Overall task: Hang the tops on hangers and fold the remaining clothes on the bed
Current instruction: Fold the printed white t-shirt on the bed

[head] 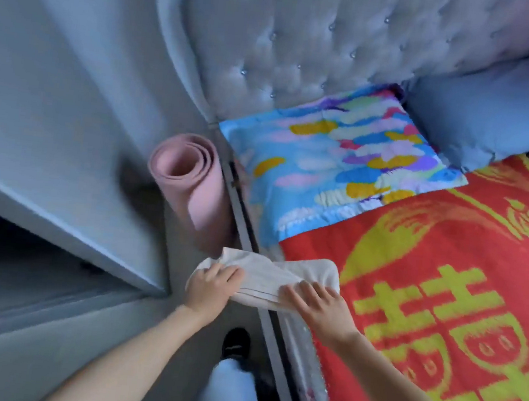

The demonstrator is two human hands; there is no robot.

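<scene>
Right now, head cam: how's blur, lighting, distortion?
Head view: soft throughout, likely motion blur, yet left hand, right hand and white cloth are readable; cool bluish cast on headboard, red blanket saturated, no glare; wide-angle lens tilts and bows the bed rail; shelf recess dark, contents unclear.

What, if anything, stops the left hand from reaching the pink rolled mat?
Probably yes, it can reach. The mat stands just beyond the left hand, with nothing between them. Only, that hand grips the white cloth and would need to let go first.
</scene>
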